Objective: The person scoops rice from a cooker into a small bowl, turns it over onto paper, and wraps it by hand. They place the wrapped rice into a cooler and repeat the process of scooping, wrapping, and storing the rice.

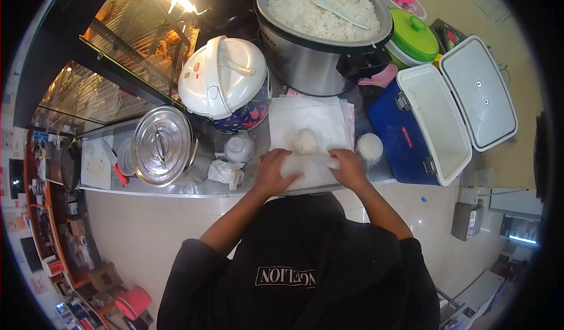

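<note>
A small mound of white rice (305, 142) sits on a stack of white paper sheets (308, 115) at the counter's front edge. My left hand (274, 172) is at the left side of the near paper edge, fingers apart, its fingertips on the sheet. At the right side, my right hand (349, 168) has its fingertips pressed together on the sheet's edge. The near part of the sheet is raised between both hands, just in front of the rice. Right of the paper stands a small cup of rice (369, 147).
A large cooker (305, 66) full of rice with a paddle stands behind the paper. To the left are a white-lidded cooker (226, 77), a steel pot (162, 146) and crumpled paper (226, 173). An open blue cooler (405, 130) stands right.
</note>
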Demonstrator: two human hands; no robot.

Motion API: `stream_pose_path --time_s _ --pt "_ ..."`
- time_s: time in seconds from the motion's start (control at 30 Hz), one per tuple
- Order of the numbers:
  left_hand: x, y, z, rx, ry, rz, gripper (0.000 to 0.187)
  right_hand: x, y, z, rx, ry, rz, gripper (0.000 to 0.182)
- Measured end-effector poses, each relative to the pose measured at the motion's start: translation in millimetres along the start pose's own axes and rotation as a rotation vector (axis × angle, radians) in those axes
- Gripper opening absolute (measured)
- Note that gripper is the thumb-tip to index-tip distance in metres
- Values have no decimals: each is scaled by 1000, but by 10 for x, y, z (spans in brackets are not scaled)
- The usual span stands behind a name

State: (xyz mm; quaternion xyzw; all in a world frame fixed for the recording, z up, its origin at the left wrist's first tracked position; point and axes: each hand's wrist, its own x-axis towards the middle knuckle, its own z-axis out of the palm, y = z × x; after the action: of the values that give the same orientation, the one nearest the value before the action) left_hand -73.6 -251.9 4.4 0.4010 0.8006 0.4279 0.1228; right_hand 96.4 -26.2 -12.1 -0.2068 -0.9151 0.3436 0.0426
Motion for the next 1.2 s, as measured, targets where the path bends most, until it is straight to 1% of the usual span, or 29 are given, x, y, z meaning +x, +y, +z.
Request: stream_pose_path --time_s 0.03,0.07,0.1,0.13,0.17,0.23,0.33,0.43,0.5,0.53,0.57,0.63,0.67,0.73,0.77,0.83,0.87,0.93,0.97,1.03,1.07,1.13,1.17,1.2 --pt "-41 0 -28 131 -36 103 20 5 75 10 75 0 25 31" --pt "-83 1 -56 258 -59 211 25 -29 158 -9 53 -5 -33 30" --pt "-134 -212 -56 327 -114 271 31 -57 156 -87 31 -9 -91 29" --pt "-157 -300 -117 394 -170 333 37 -87 119 -168 8 -12 -147 29" --pt "-206 -370 -163 360 -196 339 40 -133 65 -249 -57 7 -218 27" --pt "-280 -325 -308 289 -245 344 47 -260 -90 -443 -191 38 -361 23" --pt "-425 -175 -491 312 -299 319 45 -371 -257 -629 -198 0 -435 20" --pt "-372 -321 -397 -251 -239 24 29 -376 -187 -574 156 -61 -232 14" --pt "-252 -401 -345 -524 -240 -345 23 -288 -127 -497 349 -66 6 16" --pt "-169 -422 -321 -659 -239 -532 24 -220 -88 -449 443 -68 127 19" --pt "-99 -459 -286 -745 -210 -566 34 -128 -33 -384 487 -50 196 22" --pt "-4 -602 -165 -721 -202 -599 32 56 87 -228 574 -14 333 28" --pt "39 -676 -116 -708 -197 -616 31 95 134 -136 430 -30 345 29" --pt "165 -642 -108 -280 -327 -668 24 143 142 6 145 -68 366 31" --pt "204 -619 -90 -63 -387 -686 22 162 159 40 96 -80 404 31" --pt "124 -608 61 0 -142 -634 24 200 110 34 -7 -112 476 31" --pt "100 -611 123 34 -19 -605 27 215 84 13 23 -42 447 31" --pt "210 -389 22 121 -55 -540 29 233 14 -49 84 96 389 34" --pt "263 -325 -16 163 -74 -511 32 303 -18 -72 116 105 344 35" --pt "347 -435 52 312 -8 -295 35 602 -71 -97 181 128 260 40" --pt "371 -486 90 385 24 -184 36 766 -71 -63 103 107 164 40" --pt "389 -522 132 504 8 -129 37 1088 -73 24 -52 67 -34 41" --pt "386 -539 139 565 1 -101 37 1174 -78 51 -135 -40 -90 41" --pt "389 -552 134 552 -25 -117 35 1259 -110 61 -219 -146 -149 42"
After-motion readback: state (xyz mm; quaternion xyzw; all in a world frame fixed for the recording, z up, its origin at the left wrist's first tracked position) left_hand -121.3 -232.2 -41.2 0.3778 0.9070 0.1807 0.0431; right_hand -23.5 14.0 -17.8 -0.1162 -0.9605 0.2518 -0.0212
